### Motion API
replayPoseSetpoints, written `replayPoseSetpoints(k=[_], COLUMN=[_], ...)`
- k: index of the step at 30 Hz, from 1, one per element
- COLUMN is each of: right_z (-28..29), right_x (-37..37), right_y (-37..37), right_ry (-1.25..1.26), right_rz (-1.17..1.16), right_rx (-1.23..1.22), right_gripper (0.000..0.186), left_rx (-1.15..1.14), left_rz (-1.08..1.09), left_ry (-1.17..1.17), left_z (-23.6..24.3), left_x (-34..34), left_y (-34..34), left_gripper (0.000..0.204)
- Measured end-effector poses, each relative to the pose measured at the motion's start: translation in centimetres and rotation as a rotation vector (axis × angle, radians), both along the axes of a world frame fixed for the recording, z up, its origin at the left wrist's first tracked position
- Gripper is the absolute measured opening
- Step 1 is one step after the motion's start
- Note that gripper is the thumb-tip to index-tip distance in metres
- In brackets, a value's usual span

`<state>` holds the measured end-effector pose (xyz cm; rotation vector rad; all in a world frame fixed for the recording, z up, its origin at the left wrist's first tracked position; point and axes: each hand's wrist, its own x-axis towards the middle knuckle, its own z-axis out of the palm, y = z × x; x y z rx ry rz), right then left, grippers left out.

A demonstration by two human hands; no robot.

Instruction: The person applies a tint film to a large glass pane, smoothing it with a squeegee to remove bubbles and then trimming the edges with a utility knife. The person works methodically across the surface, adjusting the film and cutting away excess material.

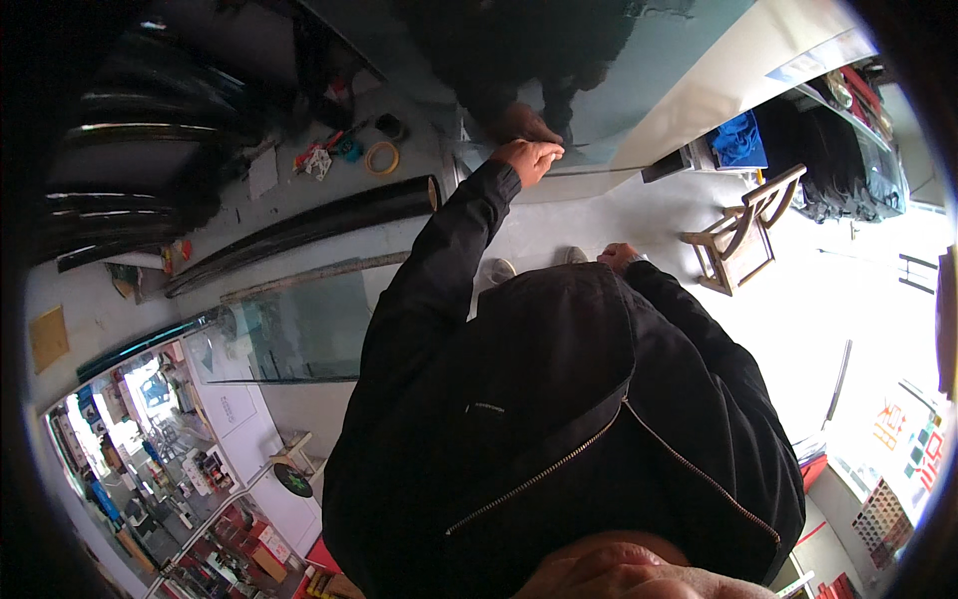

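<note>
A large dark glossy sheet [599,90] fills the top middle and mirrors my figure. My left hand [529,162] reaches to its near edge, fingers pressed together at the corner. What they pinch, if anything, is too small to tell. A reflection of that hand shows just above it. Lower and to the right, my right hand [617,255] hangs beside my body, its fingers curled in and partly hidden. I see nothing sticking out of it. Left of my left hand, a long black roll [309,235] lies on the grey surface.
A roll of tape [381,158] and small tools [319,160] lie at the upper left. Below the black roll is a glass pane [309,324]. A wooden chair [743,230] stands to the right, near a blue cloth [736,140]. Shelving with goods [180,469] is at the lower left.
</note>
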<state>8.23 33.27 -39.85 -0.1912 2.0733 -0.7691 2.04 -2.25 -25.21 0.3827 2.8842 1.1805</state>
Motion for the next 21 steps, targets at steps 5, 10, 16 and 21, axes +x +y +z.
replayPoseSetpoints(k=[5, 10, 16, 21], right_z=[-1.3, -4.3, -3.8, -2.6], right_x=[-0.3, -0.5, -1.0, -1.2], right_y=[-1.0, 0.0, -0.1, -0.7], right_ry=[0.023, -0.027, 0.007, -0.067], right_rz=[0.044, 0.041, 0.041, 0.017], right_rx=[-0.031, -0.099, -0.052, -0.044], right_gripper=[0.035, 0.035, 0.038, 0.037], left_rx=[0.113, 0.108, -0.058, -0.123], left_rz=[0.026, 0.016, 0.062, 0.066], left_ry=[0.144, 0.043, 0.010, 0.016], left_z=[4.6, 10.1, 6.6, 2.4], left_x=[1.2, 2.8, 3.6, 3.5], left_y=[-2.6, -7.1, -7.9, -8.9], left_gripper=[0.021, 0.024, 0.023, 0.024])
